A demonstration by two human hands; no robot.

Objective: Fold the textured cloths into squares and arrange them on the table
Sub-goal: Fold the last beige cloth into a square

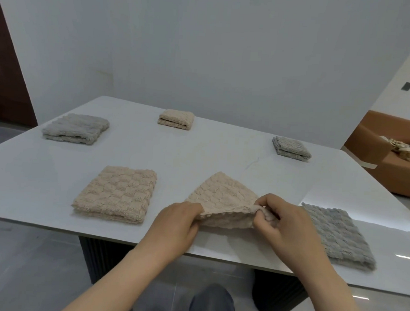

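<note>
Bare table (pixel 199 152) centre beyond pinched cloth (pixel 223 196)

To my right stands an orange sofa (pixel 393 177) holding clutter (pixel 399 147); dark door (pixel 3 78) upper left, grey wall plate (pixel 407 86) upper right.

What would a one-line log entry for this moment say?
step: folding beige cloth | left grip: pinches cloth edge | right grip: pinches cloth corner | table: five folded cloths laid out
</note>
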